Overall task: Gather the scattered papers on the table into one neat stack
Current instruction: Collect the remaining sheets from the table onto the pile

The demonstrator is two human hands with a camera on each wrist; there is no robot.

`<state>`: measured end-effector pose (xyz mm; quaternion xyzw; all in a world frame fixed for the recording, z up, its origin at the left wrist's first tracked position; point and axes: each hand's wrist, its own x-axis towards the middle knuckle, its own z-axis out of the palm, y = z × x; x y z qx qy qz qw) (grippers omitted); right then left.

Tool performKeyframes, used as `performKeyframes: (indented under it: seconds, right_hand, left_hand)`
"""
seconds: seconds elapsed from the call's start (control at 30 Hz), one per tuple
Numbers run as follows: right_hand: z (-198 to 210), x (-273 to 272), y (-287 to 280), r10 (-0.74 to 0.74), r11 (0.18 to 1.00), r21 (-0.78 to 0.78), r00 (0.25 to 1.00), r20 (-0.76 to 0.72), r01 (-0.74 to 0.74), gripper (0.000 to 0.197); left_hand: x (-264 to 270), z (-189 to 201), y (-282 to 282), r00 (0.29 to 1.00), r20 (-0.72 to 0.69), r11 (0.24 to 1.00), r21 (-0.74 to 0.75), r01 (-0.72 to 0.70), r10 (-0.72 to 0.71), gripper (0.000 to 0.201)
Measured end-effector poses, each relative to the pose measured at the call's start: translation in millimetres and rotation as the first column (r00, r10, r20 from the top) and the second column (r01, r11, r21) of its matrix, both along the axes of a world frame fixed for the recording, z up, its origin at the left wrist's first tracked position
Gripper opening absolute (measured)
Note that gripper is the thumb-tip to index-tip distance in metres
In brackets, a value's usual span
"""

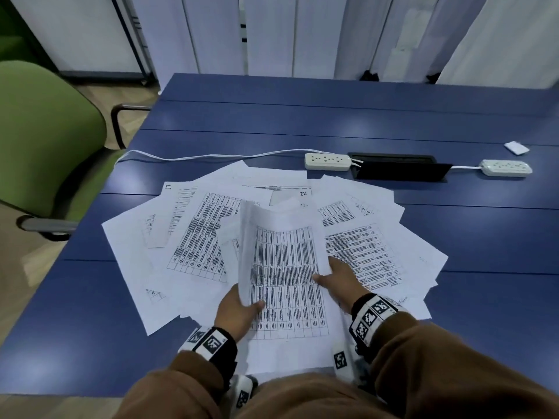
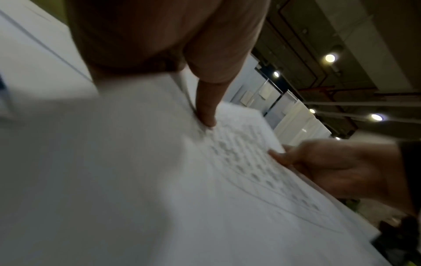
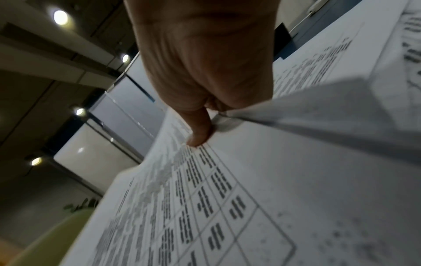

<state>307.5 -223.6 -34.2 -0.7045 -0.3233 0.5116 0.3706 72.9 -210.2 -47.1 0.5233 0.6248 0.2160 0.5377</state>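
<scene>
Several printed sheets with tables lie fanned out over the blue table. A small bundle of sheets is lifted above the scattered papers, its far end curling up. My left hand grips the bundle's left edge, thumb on top. My right hand grips its right edge, thumb on the printed face and fingers under. In the left wrist view my left thumb presses on the bundle. The right wrist view has my right thumb on the top sheet.
Two white power strips with cords and a black open cable box lie behind the papers. A small white card sits far right. A green chair stands at the table's left side.
</scene>
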Motion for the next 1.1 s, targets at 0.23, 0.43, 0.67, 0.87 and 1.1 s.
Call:
performKeyframes:
  seconds: [0.23,0.43,0.67,0.87,1.1]
  right_hand:
    - [60,36,-4,-0.034,0.972,0.219,0.978,-0.207,0.08,0.039]
    - [115,25,1,-0.023,0.909,0.404,0.981,-0.194,0.102,0.037]
    - [155,12,2,-0.075,0.806,0.573,0.985,-0.154,0.151,0.045]
    - [176,3,0,-0.259,0.61,0.785,0.964,0.068,0.109,0.108]
    - [211,-3,-5,-0.43,0.521,0.833,0.787,0.443,-0.184,0.089]
  left_hand:
    - [-5,30,26,0.935,0.291,0.976,0.024,-0.218,0.202,0.104]
    - [18,103,42,0.89,0.452,0.963,0.211,-0.165,0.054,0.036]
    - [28,142,47,0.861,0.509,0.92,0.342,-0.193,-0.009,0.054]
    - [36,151,51,0.835,0.548,0.901,0.386,-0.198,-0.051,0.071]
    - [37,147,52,0.851,0.518,0.889,0.426,-0.17,-0.086,0.065]
